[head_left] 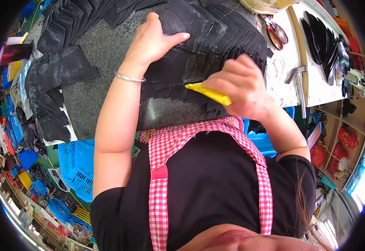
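Several black sheet pieces [228, 31] lie overlapped in fanned rows on a dark grey stone slab [107, 54]. My left hand [151, 39] rests at the left edge of these pieces, its thumb stretched out over the black material and apart from the other fingers, whose tips are partly hidden. To its right, my right hand [243, 85] is closed around a flat yellow strip-like tool [209, 94] just above the near rows. One end of the yellow tool points left. Whatever lies inside the fist is hidden.
More fanned black pieces [59, 25] cover the slab's left side. Red-handled scissors [277, 35], a hammer [299, 88] and a bundle of black strips [322, 46] lie on the white surface at right. A blue basket [75, 167] stands below the left edge.
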`<state>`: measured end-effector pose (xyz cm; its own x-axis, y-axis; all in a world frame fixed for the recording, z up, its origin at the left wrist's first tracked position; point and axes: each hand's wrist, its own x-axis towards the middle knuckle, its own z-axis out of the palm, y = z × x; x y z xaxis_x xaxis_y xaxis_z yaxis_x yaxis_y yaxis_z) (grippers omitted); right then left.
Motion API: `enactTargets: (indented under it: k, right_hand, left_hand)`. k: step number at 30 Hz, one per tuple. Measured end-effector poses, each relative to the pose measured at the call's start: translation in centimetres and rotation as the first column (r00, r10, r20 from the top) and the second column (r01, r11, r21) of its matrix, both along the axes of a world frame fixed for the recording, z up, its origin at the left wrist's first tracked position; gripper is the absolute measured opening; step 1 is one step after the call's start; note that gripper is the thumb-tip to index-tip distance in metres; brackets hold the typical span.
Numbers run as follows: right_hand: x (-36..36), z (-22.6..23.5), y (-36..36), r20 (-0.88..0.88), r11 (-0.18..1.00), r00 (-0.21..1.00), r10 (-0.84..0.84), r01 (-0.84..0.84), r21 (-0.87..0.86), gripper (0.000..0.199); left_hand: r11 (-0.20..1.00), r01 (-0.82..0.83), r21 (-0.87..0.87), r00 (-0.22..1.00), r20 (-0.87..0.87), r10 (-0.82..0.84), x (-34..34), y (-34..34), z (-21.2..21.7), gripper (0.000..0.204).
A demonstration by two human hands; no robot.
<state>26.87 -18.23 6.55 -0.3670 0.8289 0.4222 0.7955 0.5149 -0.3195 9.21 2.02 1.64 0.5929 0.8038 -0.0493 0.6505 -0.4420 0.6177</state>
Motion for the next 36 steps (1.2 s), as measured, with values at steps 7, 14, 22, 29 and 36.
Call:
enactTargets:
  k: [7,14,22,29,36]
  right_hand:
    - [-1.9,-0.4,0.0,0.001,0.998,0.999,-0.052,0.052,0.043,0.024]
    - [-2.1,-0.6,1.9,0.013,0.998,0.999,-0.045,0.045,0.053,0.017]
    - [8.1,-3.1,8.8,0.078,0.661,0.728,-0.681,0.565,0.494,0.022]
    - [7.0,-1.0,7.3,0.183,0.733,0.710,-0.680,0.654,0.185,0.029]
    - [6.8,-0.3,5.9,0.055,0.696,0.695,-0.717,0.718,0.012,0.032]
  left_hand:
    - [0.996,0.061,0.066,0.992,-0.114,-0.054,-0.1,0.3,0.3,0.093]
    - [0.996,0.055,0.066,0.998,-0.040,-0.052,-0.2,0.4,-0.5,0.091]
    - [0.997,0.069,0.016,0.998,-0.001,-0.069,0.6,0.0,0.4,0.087]
    - [0.988,-0.060,-0.144,0.935,0.339,0.106,0.4,0.0,-3.2,0.067]
    - [0.656,0.223,-0.721,0.350,0.687,0.637,-10.2,-3.3,3.8,0.034]
